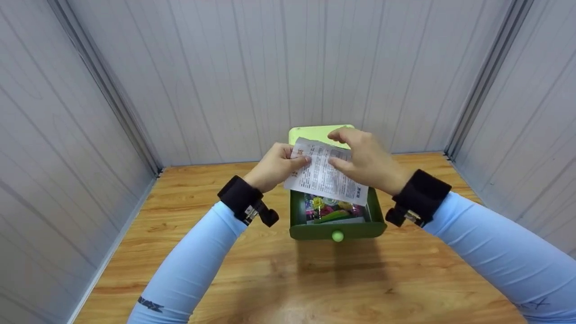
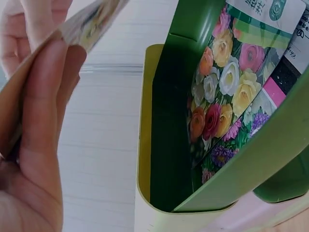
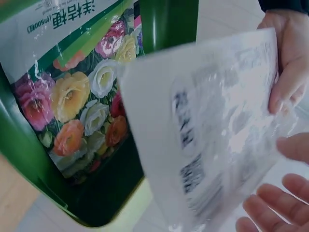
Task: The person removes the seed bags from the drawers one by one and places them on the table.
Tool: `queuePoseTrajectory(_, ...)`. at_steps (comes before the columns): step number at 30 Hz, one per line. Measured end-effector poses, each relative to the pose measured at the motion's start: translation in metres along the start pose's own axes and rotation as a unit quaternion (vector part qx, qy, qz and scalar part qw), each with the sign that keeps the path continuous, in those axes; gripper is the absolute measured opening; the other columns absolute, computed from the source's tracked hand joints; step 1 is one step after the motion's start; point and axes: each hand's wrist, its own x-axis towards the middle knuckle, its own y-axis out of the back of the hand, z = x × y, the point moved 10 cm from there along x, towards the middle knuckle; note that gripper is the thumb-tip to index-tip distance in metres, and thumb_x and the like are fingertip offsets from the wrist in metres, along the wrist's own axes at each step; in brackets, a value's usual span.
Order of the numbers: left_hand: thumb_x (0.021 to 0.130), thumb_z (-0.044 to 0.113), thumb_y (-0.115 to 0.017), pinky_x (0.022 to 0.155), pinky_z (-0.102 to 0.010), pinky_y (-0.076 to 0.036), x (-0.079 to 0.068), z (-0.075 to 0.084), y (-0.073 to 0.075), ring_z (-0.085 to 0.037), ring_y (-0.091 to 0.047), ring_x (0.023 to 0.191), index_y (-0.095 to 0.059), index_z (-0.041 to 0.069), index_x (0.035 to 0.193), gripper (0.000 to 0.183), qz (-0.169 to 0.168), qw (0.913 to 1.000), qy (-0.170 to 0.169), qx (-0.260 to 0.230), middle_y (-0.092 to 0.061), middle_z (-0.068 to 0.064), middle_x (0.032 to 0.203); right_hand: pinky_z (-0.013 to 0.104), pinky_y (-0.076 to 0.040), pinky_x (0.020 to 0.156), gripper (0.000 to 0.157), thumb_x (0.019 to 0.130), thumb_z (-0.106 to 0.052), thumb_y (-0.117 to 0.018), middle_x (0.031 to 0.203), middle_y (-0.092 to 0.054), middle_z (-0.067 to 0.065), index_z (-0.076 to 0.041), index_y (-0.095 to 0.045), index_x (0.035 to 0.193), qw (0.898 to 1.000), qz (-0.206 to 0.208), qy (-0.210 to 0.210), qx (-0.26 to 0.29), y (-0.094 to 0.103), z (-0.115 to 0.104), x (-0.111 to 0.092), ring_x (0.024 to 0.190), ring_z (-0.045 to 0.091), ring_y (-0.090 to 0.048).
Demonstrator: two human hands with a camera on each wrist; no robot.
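Note:
My left hand (image 1: 279,164) pinches a seed packet (image 1: 321,173) near its left edge, thumb on the side with printed text. The packet is tilted above a pulled-out green drawer (image 1: 338,231). Over the packet's right part hovers my right hand (image 1: 371,159), fingers loosely bent and spread from the thumb. In the right wrist view its fingers (image 3: 280,200) look apart from the packet, which is blurred there. Inside the drawer lie more seed packets with flower pictures, one of roses-like blooms (image 3: 89,104) and another with purple flowers (image 2: 231,145).
The drawer belongs to a light green box (image 1: 315,132) standing near the back wall, with a round green knob (image 1: 337,236) on the front. Wooden tabletop (image 1: 202,189) surrounds it. Pale panel walls (image 1: 252,81) rise at the back and both sides.

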Motion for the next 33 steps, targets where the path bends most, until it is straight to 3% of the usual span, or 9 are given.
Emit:
queuePoseTrajectory(7, 0.113, 0.007, -0.055, 0.076, -0.030, -0.067, 0.000, -0.008, 0.014, -0.018, -0.080, 0.084, -0.072, -0.010, 0.124, 0.026, 0.050, 0.9957, 0.029, -0.072, -0.081, -0.016, 0.105, 0.054, -0.051, 0.118, 0.076, 0.092, -0.036, -0.089, 0.147, -0.064, 0.026, 0.006, -0.057, 0.147, 0.990, -0.035, 0.078, -0.111, -0.018, -0.031, -0.012, 0.137, 0.043, -0.062)
queuePoseTrajectory(11, 0.114, 0.007, -0.054, 0.077, -0.029, -0.067, 0.000, -0.010, 0.018, -0.017, -0.080, 0.084, -0.070, -0.011, 0.126, 0.027, 0.076, 0.9888, 0.035, -0.124, -0.080, -0.012, 0.102, 0.056, -0.049, 0.120, 0.081, 0.092, -0.037, -0.089, 0.150, -0.061, 0.029, 0.008, -0.055, 0.150, 0.979, -0.050, 0.107, -0.165, -0.028, -0.039, -0.017, 0.140, 0.046, -0.060)
queuePoseTrajectory(19, 0.114, 0.008, -0.054, 0.075, -0.026, -0.066, -0.001, -0.015, 0.024, -0.015, -0.080, 0.086, -0.068, -0.011, 0.132, 0.029, 0.116, 0.9769, 0.053, -0.171, -0.081, -0.011, 0.107, 0.052, -0.055, 0.112, 0.058, 0.093, -0.009, -0.084, 0.142, -0.066, 0.030, 0.008, -0.061, 0.144, 0.953, -0.021, 0.154, -0.260, -0.035, -0.043, -0.021, 0.130, 0.045, -0.067)
queuePoseTrajectory(25, 0.114, 0.007, -0.054, 0.073, -0.023, -0.064, -0.003, -0.019, 0.024, -0.014, -0.080, 0.084, -0.068, -0.011, 0.134, 0.030, 0.125, 0.9715, 0.070, -0.189, -0.080, -0.007, 0.102, 0.047, -0.062, 0.101, 0.039, 0.095, 0.005, -0.077, 0.127, -0.074, 0.025, 0.005, -0.069, 0.133, 0.937, 0.022, 0.190, -0.291, -0.036, -0.045, -0.024, 0.115, 0.040, -0.074)
queuePoseTrajectory(33, 0.113, 0.007, -0.054, 0.062, -0.020, -0.061, -0.005, -0.023, 0.012, -0.013, -0.077, 0.074, -0.066, -0.011, 0.134, 0.030, 0.117, 0.9627, 0.099, -0.223, -0.079, -0.006, 0.093, 0.041, -0.066, 0.076, 0.020, 0.097, 0.000, -0.079, 0.101, -0.078, 0.017, 0.003, -0.071, 0.116, 0.923, 0.073, 0.219, -0.308, -0.032, -0.047, -0.028, 0.085, 0.030, -0.075)
